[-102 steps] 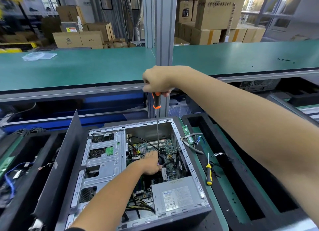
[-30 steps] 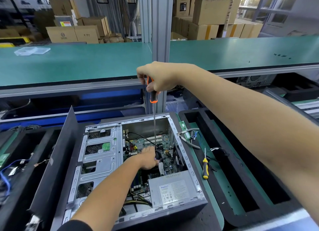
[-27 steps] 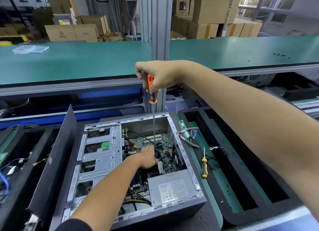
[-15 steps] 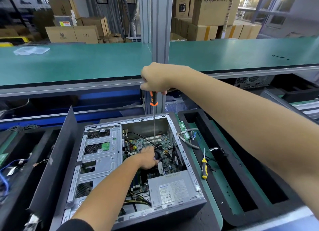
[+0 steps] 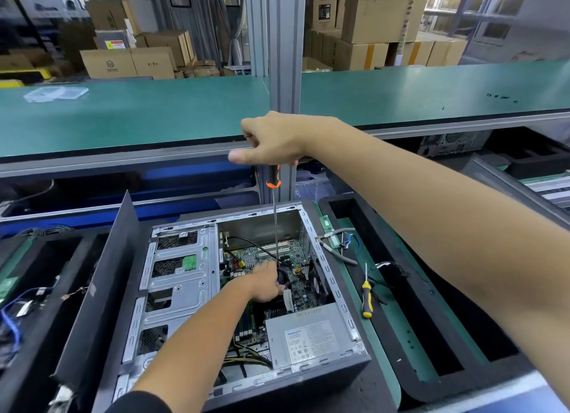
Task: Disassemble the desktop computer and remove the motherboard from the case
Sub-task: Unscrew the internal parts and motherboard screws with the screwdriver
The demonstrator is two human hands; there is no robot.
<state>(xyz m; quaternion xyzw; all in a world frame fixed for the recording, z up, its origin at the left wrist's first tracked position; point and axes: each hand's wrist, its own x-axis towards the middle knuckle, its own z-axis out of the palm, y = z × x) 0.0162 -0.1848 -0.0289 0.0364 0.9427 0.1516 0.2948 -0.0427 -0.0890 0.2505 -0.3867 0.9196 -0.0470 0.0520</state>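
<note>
1. Now my right hand (image 5: 274,141), frame centre, gripped the long screwdriver (image 5: 274,178) after regripping, thumb out left.
2. Left hand (image 5: 266,281) stayed curled at the tip on the motherboard (image 5: 256,257), inside the case (image 5: 333,277).
3. Judged: screw not yet out.

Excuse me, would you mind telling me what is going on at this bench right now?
A person is working inside an open grey desktop computer case. The right hand grips a long orange-and-black-handled screwdriver, held upright with its shaft reaching down to the green motherboard. The left hand rests inside by the tip. A small yellow-handled screwdriver lies beside the case.
</note>
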